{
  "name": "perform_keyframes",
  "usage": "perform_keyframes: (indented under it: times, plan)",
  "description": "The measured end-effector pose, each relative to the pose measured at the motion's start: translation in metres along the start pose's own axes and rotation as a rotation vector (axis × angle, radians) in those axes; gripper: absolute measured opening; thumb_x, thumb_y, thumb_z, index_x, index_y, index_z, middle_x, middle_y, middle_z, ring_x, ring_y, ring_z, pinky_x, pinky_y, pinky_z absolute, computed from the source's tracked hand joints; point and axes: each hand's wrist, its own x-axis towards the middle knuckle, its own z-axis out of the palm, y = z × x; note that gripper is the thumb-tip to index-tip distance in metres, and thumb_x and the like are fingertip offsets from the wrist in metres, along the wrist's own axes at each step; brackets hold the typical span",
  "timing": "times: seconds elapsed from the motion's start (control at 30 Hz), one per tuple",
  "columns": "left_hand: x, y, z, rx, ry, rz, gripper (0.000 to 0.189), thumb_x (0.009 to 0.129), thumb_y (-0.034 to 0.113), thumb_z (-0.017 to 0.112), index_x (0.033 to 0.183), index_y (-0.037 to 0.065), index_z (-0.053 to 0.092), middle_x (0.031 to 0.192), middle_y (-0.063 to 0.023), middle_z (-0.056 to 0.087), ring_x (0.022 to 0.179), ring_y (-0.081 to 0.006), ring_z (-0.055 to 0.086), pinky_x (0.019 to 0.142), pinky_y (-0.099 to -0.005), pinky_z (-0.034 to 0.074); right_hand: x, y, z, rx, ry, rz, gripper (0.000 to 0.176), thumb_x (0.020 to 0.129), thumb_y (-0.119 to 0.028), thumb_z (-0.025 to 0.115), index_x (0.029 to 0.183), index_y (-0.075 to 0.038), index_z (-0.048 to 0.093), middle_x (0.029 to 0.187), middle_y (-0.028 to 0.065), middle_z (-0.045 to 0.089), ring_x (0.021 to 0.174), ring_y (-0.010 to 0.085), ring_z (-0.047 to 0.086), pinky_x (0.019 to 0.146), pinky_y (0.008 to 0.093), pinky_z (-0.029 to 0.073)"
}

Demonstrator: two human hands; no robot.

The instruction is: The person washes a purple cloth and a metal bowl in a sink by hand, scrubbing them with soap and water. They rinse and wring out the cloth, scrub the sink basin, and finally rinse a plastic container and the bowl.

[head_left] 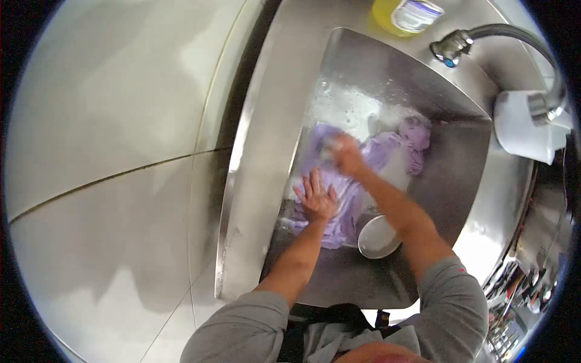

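"Lilac cloth (346,212), where does my head view put it?"

"I see it in the steel sink (357,284), under both hands, a bunched end lying to the right of the right hand (348,156)."

"And the grip?"

"My left hand (319,198) rests on it, fingers spread, clasping nothing. The right, just ahead, is blurred; I can't tell whether it's closed on anything."

"Nearby?"

"One round bowl (378,237), nearer the body than either hand, beside the right forearm."

Left grip (317,198): flat, fingers (315,180) spread | right grip (346,156): blurred | forearms (396,209): bare, angled inward
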Motion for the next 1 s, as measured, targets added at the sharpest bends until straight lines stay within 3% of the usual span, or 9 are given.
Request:
perform_keyframes:
  times: [0.13, 0.2, 0.23, 0.33, 0.4, 0.47, 0.5, 0.8, 1.0]
  plan:
    - [-0.013, -0.003, -0.004, -0.114, 0.135, 0.031, 0.067, 0.09, 0.045, 0.036, 0.139, 0.0, 0.035, 0.148, -0.0128, 0.027, 0.137, -0.0381, 0.021, 0.106, -0.0663, 0.002, 0.003, 0.024, 0.037, -0.289, 0.121, -0.028, 0.045, 0.084, -0.025, 0.053, 0.129, -0.015, 0.05, 0.138, 0.0124, 0.041, 0.131, 0.0327, 0.034, 0.109, 0.0529, 0.021]
    - [-0.02, -0.005, -0.012, 0.02, -0.325, 0.006, 0.066, 0.09, 0.044, 0.038, 0.142, 0.003, 0.032, 0.15, -0.0103, 0.025, 0.138, -0.0374, 0.02, 0.105, -0.0668, 0.003, 0.018, 0.029, 0.036, -0.364, 0.152, -0.065, 0.046, 0.084, -0.025, 0.053, 0.129, -0.016, 0.05, 0.139, 0.0113, 0.041, 0.132, 0.0317, 0.033, 0.11, 0.0525, 0.02]
    - [-0.022, -0.009, 0.01, -0.16, 0.052, 0.006, 0.065, 0.089, 0.045, 0.039, 0.141, 0.005, 0.035, 0.148, -0.0121, 0.029, 0.137, -0.0373, 0.021, 0.105, -0.0671, 0.003, 0.026, 0.024, 0.027, -0.246, 0.093, -0.096, 0.045, 0.082, -0.019, 0.054, 0.126, -0.014, 0.052, 0.137, 0.017, 0.042, 0.125, 0.0361, 0.039, 0.107, 0.0537, 0.023]
    - [-0.022, -0.004, 0.006, -0.132, 0.143, 0.027, 0.065, 0.089, 0.046, 0.038, 0.137, 0.003, 0.041, 0.147, -0.0137, 0.031, 0.137, -0.0374, 0.02, 0.105, -0.0669, 0.002, 0.054, 0.035, 0.004, -0.004, 0.029, -0.087, 0.045, 0.079, -0.013, 0.057, 0.124, -0.012, 0.054, 0.134, 0.0236, 0.042, 0.12, 0.0396, 0.042, 0.106, 0.0504, 0.028]
    - [-0.017, -0.006, -0.001, -0.147, 0.148, 0.02, 0.064, 0.089, 0.045, 0.039, 0.138, 0.004, 0.04, 0.147, -0.0127, 0.03, 0.137, -0.037, 0.021, 0.105, -0.0667, 0.002, 0.054, 0.024, 0.018, 0.139, 0.18, 0.017, 0.045, 0.08, -0.013, 0.058, 0.124, -0.009, 0.053, 0.13, 0.0252, 0.047, 0.126, 0.039, 0.038, 0.108, 0.0507, 0.025]
    - [-0.023, -0.008, -0.004, -0.111, -0.259, 0.014, 0.064, 0.089, 0.043, 0.041, 0.14, 0.005, 0.037, 0.149, -0.01, 0.027, 0.138, -0.0361, 0.021, 0.105, -0.0665, 0.003, 0.057, 0.028, 0.008, 0.002, 0.068, 0.009, 0.045, 0.08, -0.012, 0.055, 0.125, -0.009, 0.053, 0.133, 0.0244, 0.044, 0.127, 0.0381, 0.037, 0.109, 0.0515, 0.023]
    - [-0.023, -0.006, 0.011, -0.242, 0.129, 0.019, 0.062, 0.088, 0.041, 0.041, 0.139, 0.005, 0.04, 0.147, -0.0103, 0.031, 0.137, -0.0362, 0.022, 0.105, -0.0668, 0.003, 0.06, 0.023, 0.001, -0.12, -0.035, 0.013, 0.046, 0.081, -0.011, 0.053, 0.127, -0.01, 0.052, 0.137, 0.0236, 0.041, 0.128, 0.0372, 0.037, 0.109, 0.0522, 0.022]
    - [-0.022, -0.003, 0.006, -0.178, 0.138, 0.009, 0.062, 0.09, 0.043, 0.038, 0.141, 0.007, 0.038, 0.15, -0.0091, 0.027, 0.14, -0.0357, 0.015, 0.106, -0.0639, -0.008, 0.061, 0.005, -0.023, -0.137, 0.02, 0.011, 0.047, 0.079, -0.022, 0.058, 0.126, -0.016, 0.053, 0.135, 0.0196, 0.043, 0.125, 0.0358, 0.039, 0.107, 0.0502, 0.026]
    - [-0.022, -0.001, 0.017, -0.075, 0.191, 0.073, 0.065, 0.089, 0.042, 0.04, 0.143, 0.008, 0.033, 0.153, -0.004, 0.02, 0.14, -0.0323, 0.019, 0.105, -0.0653, 0.006, 0.037, -0.007, -0.011, -0.009, -0.06, -0.025, 0.042, 0.086, -0.021, 0.052, 0.127, -0.01, 0.052, 0.137, 0.0216, 0.041, 0.128, 0.0381, 0.037, 0.107, 0.05, 0.027]
